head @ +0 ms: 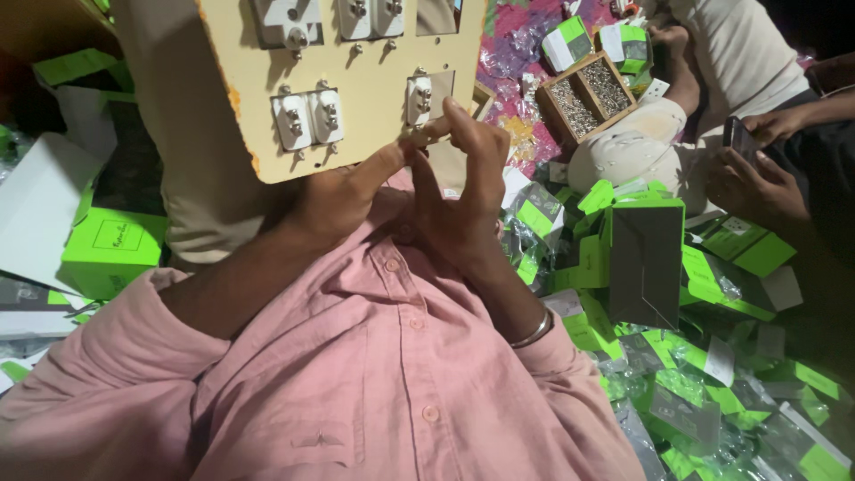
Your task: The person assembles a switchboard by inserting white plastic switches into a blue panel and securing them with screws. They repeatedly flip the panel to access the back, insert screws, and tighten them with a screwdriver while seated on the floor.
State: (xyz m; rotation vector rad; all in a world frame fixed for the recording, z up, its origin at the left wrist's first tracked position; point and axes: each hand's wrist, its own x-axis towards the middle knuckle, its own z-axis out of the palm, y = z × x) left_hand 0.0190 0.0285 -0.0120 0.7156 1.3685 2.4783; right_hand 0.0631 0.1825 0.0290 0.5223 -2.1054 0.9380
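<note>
A beige switch board (374, 80) is held up in front of my pink shirt. Its back carries several white switch modules (307, 116) with metal screws. My left hand (343, 191) grips the board's lower edge, thumb stretched along it. My right hand (463, 191), with a metal bracelet on the wrist, meets it at the same edge. Its fingertips pinch the board just below a white module (420, 96) beside an empty cut-out (443, 87). Whether a small part sits between the fingertips I cannot tell.
A wooden two-part box (588, 93) of small metal screws lies on the floor beyond. Green cartons (646, 258) and clear plastic bags (686, 401) are heaped at right, with more green boxes (111, 245) at left. Another person's hands (757, 183) hold a phone (737, 135) at right.
</note>
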